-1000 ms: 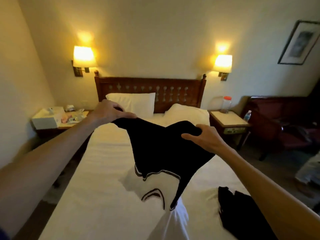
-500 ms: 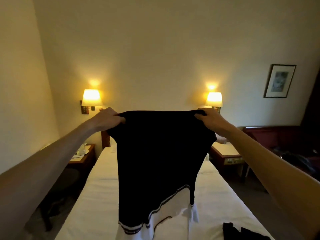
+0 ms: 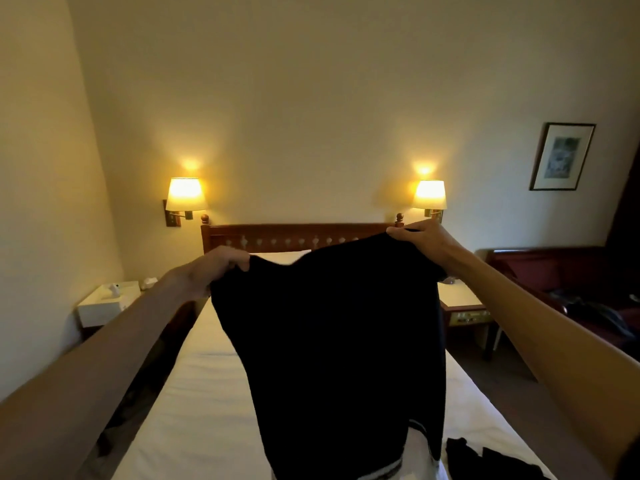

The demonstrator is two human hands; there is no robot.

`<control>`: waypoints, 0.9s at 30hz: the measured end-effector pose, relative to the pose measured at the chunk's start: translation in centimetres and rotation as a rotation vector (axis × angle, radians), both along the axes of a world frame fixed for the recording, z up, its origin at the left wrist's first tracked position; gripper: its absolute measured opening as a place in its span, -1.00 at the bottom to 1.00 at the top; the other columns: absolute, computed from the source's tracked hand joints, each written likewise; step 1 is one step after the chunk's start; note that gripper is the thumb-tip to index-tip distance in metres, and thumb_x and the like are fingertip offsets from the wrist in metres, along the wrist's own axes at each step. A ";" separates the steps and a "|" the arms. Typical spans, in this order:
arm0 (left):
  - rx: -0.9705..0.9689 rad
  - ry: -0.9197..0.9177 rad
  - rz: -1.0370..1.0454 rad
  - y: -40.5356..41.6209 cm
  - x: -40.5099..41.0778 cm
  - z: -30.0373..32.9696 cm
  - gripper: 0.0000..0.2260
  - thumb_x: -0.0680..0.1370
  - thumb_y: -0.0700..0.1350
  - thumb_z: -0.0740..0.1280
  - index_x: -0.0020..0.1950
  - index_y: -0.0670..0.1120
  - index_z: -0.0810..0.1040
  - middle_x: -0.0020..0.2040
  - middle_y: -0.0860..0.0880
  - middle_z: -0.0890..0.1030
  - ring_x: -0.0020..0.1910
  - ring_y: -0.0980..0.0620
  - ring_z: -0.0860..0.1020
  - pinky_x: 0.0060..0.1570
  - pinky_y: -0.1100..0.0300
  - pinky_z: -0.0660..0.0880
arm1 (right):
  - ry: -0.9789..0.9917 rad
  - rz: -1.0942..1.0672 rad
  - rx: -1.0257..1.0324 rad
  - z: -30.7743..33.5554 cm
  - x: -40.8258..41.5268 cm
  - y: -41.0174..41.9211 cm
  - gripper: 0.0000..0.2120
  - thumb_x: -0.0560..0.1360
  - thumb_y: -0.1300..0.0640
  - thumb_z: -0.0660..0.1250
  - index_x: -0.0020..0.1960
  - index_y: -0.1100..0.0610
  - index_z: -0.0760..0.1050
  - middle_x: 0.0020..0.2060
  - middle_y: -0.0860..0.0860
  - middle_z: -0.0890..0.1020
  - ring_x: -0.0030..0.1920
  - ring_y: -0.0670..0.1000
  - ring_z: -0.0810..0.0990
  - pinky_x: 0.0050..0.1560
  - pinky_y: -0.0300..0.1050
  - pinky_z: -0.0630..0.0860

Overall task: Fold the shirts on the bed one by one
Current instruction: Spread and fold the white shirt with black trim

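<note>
Both hands grip the black shirt (image 3: pixel 332 341) by its top edge, held up in the air over the bed (image 3: pixel 194 403): left hand (image 3: pixel 214 268) lower, right hand (image 3: pixel 420 239) higher, so the edge slopes. Step looks like spreading it before laying flat. To do it well: level the hands, pull edge taut, lower hem first w/o bunching. Another dark garment (image 3: pixel 485 459) lies below the right hand; keep clear of it.

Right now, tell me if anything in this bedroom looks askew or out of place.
Only one thing: a crumpled black garment lies unfolded on the white bed near its right edge. The black shirt with striped hem hangs tilted, right hand higher than left hand.
</note>
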State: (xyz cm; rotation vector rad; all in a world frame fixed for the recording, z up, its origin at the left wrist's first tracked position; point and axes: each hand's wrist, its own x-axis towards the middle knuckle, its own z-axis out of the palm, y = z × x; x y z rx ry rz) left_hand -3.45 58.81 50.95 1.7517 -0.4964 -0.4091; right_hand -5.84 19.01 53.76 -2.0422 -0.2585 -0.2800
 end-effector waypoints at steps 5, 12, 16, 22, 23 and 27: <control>0.217 0.027 -0.174 -8.0 -1.8 -4.7 -0.34 0.36 0.25 0.51 0.33 -0.07 0.53 0.10 -0.13 0.62 -0.03 -0.08 0.59 0.02 0.09 0.47 | 0.005 0.041 -0.029 -0.6 -0.4 3.4 -0.67 0.57 0.03 0.34 -0.32 0.14 0.63 -0.31 0.11 0.60 -0.25 -0.05 0.63 -0.12 -0.19 0.48; -0.082 -0.105 -0.024 -12.6 -1.8 -10.9 -0.81 0.65 -0.19 0.26 0.09 -0.23 0.65 -0.11 -0.12 0.63 -0.13 -0.05 0.57 -0.15 0.14 0.49 | 0.114 0.050 -0.031 -1.3 -1.0 3.0 -0.77 0.57 0.07 0.32 -0.13 0.21 0.62 -0.18 0.08 0.63 -0.07 -0.01 0.63 -0.03 -0.14 0.45; -0.204 0.037 0.102 -13.8 -0.9 -9.6 -0.71 0.72 -0.10 0.11 -0.11 -0.08 0.53 -0.32 0.01 0.46 -0.32 0.07 0.45 -0.27 0.20 0.39 | 0.250 0.022 0.046 -2.1 -1.1 0.5 -0.85 0.55 0.07 0.34 0.00 0.15 0.56 -0.25 -0.05 0.66 -0.06 -0.03 0.65 -0.13 -0.22 0.48; -0.040 -0.010 0.165 -14.7 0.6 -7.8 -0.60 0.57 0.25 0.29 -0.23 -0.03 0.65 -0.27 0.04 0.63 -0.22 0.05 0.61 -0.17 0.18 0.44 | 0.186 -0.114 -0.001 -5.3 -0.4 -1.4 -0.67 0.66 0.03 0.19 0.06 0.28 0.57 -0.11 0.18 0.60 -0.05 0.07 0.59 0.02 -0.03 0.45; 0.006 0.002 0.094 -14.5 0.8 -7.4 -0.57 0.49 0.33 0.36 -0.18 -0.04 0.69 -0.26 0.06 0.66 -0.23 0.07 0.65 -0.20 0.24 0.49 | 0.165 -0.109 -0.007 -5.8 -0.2 -1.2 -0.64 0.67 0.02 0.16 0.05 0.30 0.55 -0.12 0.22 0.58 -0.09 0.09 0.58 0.01 -0.02 0.43; 0.227 -0.203 0.082 -14.4 1.6 -7.7 -0.78 0.47 0.12 0.47 -0.35 0.11 0.67 -0.45 0.16 0.58 -0.38 0.20 0.60 -0.40 0.39 0.38 | 0.027 -0.072 -0.093 -6.0 0.4 0.9 -0.66 0.64 -0.01 0.23 0.00 0.26 0.59 -0.25 0.10 0.57 -0.17 0.06 0.56 -0.14 -0.18 0.42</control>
